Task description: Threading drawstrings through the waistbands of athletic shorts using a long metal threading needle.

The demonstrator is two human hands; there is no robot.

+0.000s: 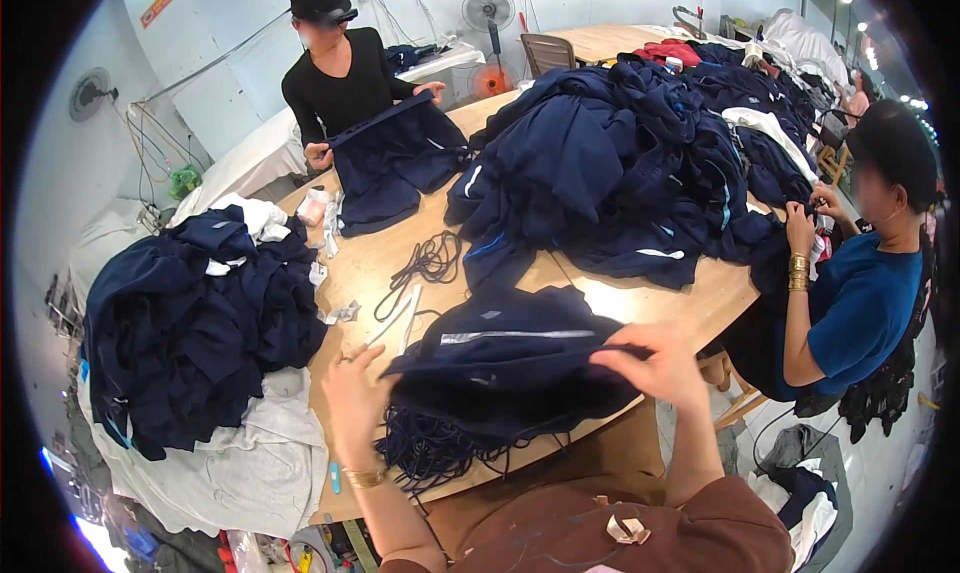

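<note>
A navy garment (520, 383) with a pale reflective strip is stretched by its edge between my hands, above the near side of the table. My left hand (357, 393), a gold bracelet at its wrist, pinches the left end of that edge. At the right end my right hand (655, 365) has its thumb and fingers closed on the cloth. Just below the garment lies a tangle of navy cords (430, 451), partly hidden by it. Beyond my left hand is a looser bundle of dark cord (428, 261) beside a white strip (398, 315).
Large heaps of navy garments lie at the left (200, 333) and centre right (600, 163) of the wooden table (370, 258). Across it, a person in black (345, 83) holds up navy shorts (390, 163). A person in blue (860, 313) handles cloth at the right.
</note>
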